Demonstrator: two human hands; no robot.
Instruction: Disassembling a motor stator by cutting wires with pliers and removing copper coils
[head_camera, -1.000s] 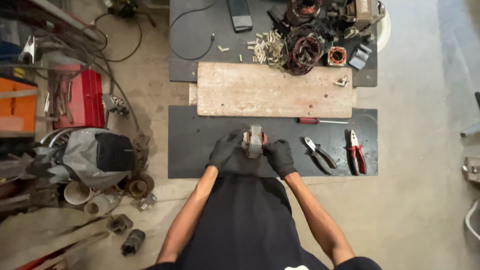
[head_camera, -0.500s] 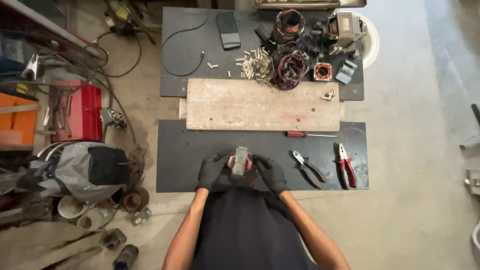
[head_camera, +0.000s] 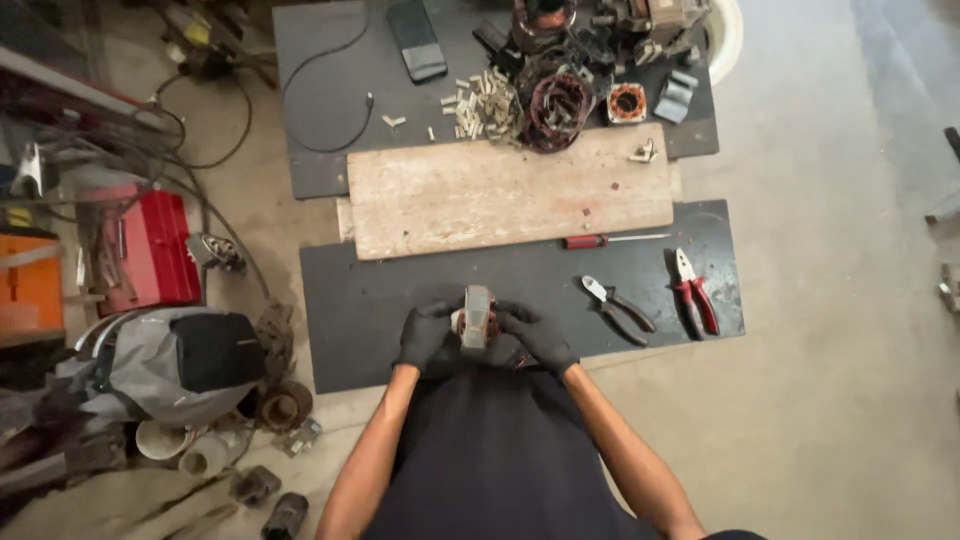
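Observation:
Both my hands wear black gloves and meet over the near dark mat (head_camera: 380, 300). My left hand (head_camera: 425, 335) and my right hand (head_camera: 535, 335) grip a small grey metal motor part (head_camera: 477, 317) between them, held upright just above the mat. A reddish, coppery bit shows at the part's lower sides. My bare forearms run down toward the bottom of the view.
A worn wooden board (head_camera: 505, 190) lies beyond the mat. A red-handled screwdriver (head_camera: 610, 240), dark pliers (head_camera: 618, 308) and red-handled pliers (head_camera: 693, 290) lie to the right. Motor windings (head_camera: 555, 105), small metal pieces and a phone (head_camera: 416, 38) sit on the far mat. A red toolbox (head_camera: 150, 245) stands left.
My hands keep the same hold on the part. The view has shifted a little, so the mats and tools sit slightly differently in frame.

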